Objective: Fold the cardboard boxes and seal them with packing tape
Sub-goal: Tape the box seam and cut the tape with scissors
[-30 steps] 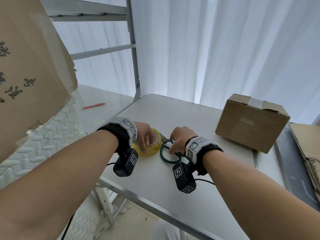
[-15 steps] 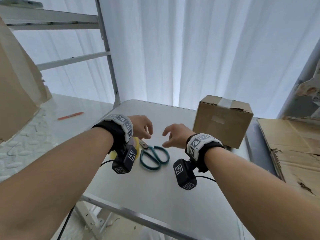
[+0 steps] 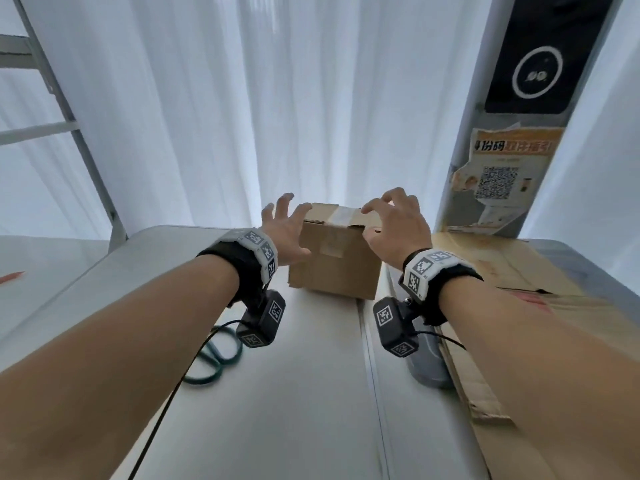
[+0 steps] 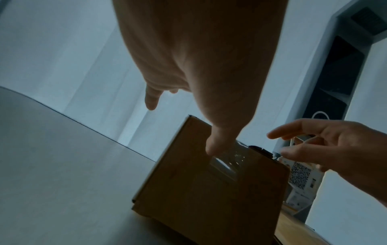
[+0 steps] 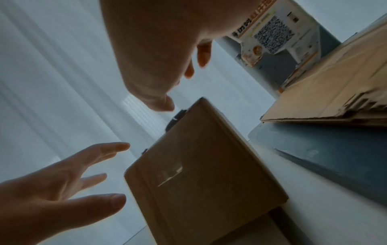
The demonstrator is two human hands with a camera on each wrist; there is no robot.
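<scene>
We see a pale grey tabletop point(image 3: 294, 410) carrying a taped cardboard box point(image 3: 337, 268) toward its far edge. Green-handled scissors point(image 3: 211, 362) lie nearer us on the left, and flattened cardboard point(image 3: 502, 271) rests along the right side.

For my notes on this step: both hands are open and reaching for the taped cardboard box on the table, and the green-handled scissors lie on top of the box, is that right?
Not quite: the scissors lie on the table, nearer the person than the cardboard box, as the head view shows. The rest holds: left hand and right hand are open, reaching for the taped box.
</scene>
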